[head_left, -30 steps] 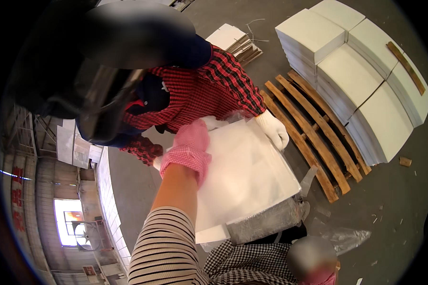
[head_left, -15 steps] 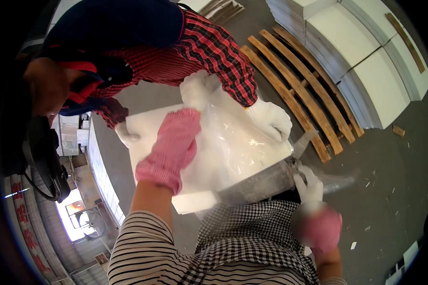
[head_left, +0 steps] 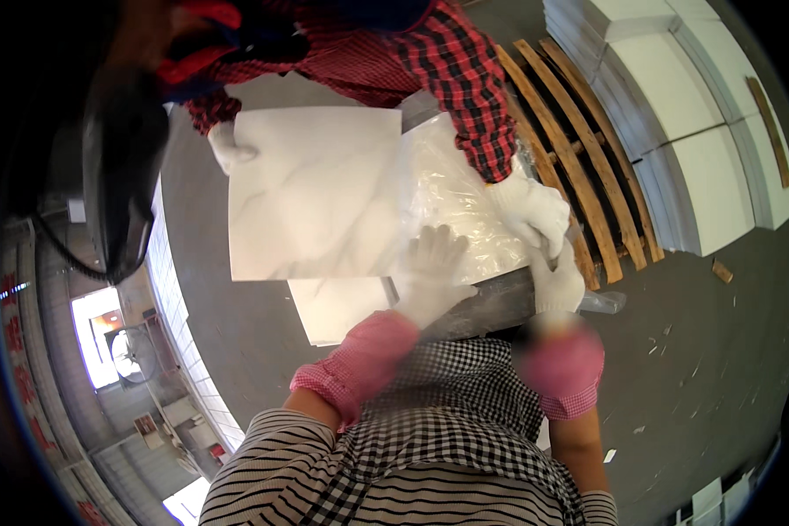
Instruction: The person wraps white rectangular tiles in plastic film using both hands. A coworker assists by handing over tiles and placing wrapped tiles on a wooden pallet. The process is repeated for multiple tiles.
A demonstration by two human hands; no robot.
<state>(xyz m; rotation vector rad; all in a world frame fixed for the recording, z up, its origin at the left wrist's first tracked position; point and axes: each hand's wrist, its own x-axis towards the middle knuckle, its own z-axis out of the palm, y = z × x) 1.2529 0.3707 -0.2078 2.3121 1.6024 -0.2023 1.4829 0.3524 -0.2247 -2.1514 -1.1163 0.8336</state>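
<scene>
A white marble-veined tile [head_left: 316, 193] is held tilted above a stack of tiles [head_left: 337, 307] by a co-worker in a red plaid shirt; one white-gloved hand [head_left: 228, 145] grips its left edge. Crinkled clear plastic wrap [head_left: 451, 188] covers the stack to the right. My left hand [head_left: 434, 263], in a white glove with a pink cuff, lies flat with spread fingers on the plastic at the stack's near edge. My right hand [head_left: 557, 280], gloved the same, is at the stack's near right corner, touching the co-worker's other gloved hand [head_left: 530, 210]. Its grip is unclear.
A wooden pallet [head_left: 579, 175] lies just right of the stack. Beyond it stand stacks of white boxes [head_left: 675, 105] with a wooden strip on top. The grey concrete floor [head_left: 710, 368] has scraps on it. A dark machine part [head_left: 123, 175] hangs at the left.
The co-worker has lifted the top tile and swung it left. My left hand slid right onto the plastic. My right hand rose to the stack's right corner.
</scene>
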